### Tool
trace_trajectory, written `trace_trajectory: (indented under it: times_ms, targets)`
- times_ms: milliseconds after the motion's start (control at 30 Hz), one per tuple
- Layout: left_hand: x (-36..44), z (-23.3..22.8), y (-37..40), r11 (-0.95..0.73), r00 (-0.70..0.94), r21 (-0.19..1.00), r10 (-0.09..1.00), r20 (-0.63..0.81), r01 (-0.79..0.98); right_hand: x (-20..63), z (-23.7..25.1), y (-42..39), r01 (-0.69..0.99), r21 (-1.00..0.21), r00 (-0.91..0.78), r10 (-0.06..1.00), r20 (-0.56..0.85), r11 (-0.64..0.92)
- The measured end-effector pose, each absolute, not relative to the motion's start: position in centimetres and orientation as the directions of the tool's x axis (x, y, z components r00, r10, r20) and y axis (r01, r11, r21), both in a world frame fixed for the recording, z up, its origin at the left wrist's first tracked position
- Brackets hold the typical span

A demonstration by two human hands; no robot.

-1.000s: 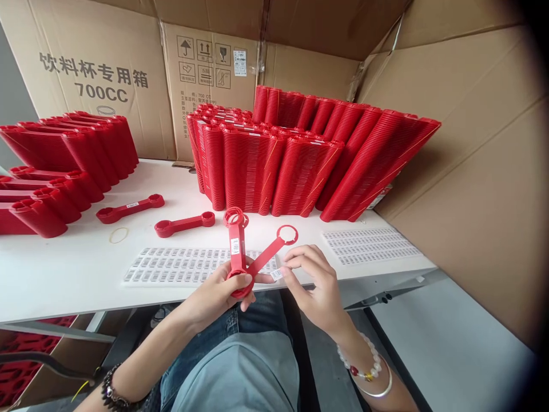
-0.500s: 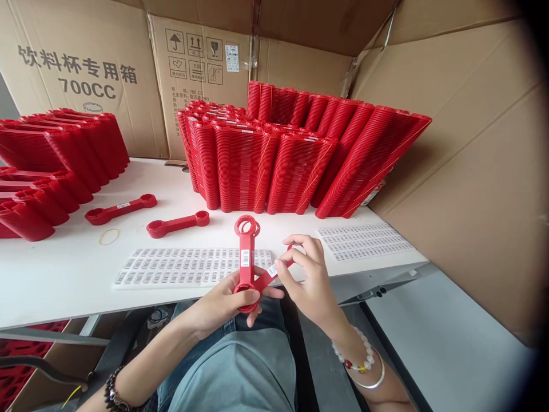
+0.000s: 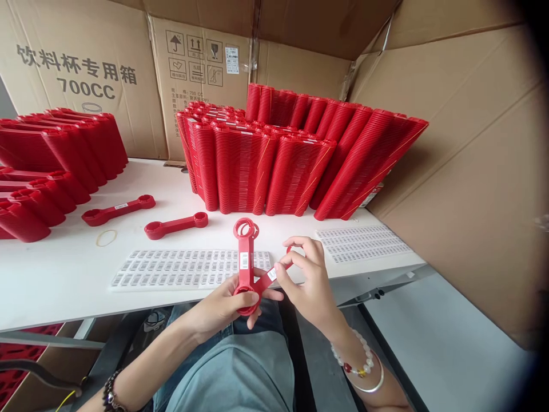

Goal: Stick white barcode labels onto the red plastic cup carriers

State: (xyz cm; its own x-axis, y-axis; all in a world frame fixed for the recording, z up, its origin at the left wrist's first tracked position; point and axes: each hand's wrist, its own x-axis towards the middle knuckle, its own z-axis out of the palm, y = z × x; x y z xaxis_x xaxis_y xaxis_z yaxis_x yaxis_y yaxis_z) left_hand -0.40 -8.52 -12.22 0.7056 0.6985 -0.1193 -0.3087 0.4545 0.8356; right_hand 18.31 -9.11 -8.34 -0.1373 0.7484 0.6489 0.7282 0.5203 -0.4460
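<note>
Two flat red plastic handles, each with a ring at both ends, are held fanned apart in a V just above the near edge of a white table. The left hand pinches them together at their lower rings, fingers curled closed around that joint. One handle stands upright and already carries a small barcode label. The right hand presses a second label onto the slanted handle, thumb and fingertips narrowed onto it. To do this well, the sticker should sit square on the middle of the flat shaft and be rubbed down firmly while the left hand grips steadily.

On the table lie a label sheet, another label sheet, two loose handles and a rubber band. Behind stand banded stacks of handles and cardboard boxes.

The slanted handle's far ring is mostly hidden behind the right hand, the label print is too small to read, and the stacks at the left are cut off.
</note>
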Motion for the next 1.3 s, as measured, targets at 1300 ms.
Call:
trace_trajectory:
  times_ms: [1300]
  targets:
    - [-0.36, -11.97, -8.32, 0.444, 0.696, 0.840, 0.708, -0.116, -0.311, 18.37, -8.68, -8.51, 0.739, -0.439, -0.178, 0.777, 0.604, 0.511]
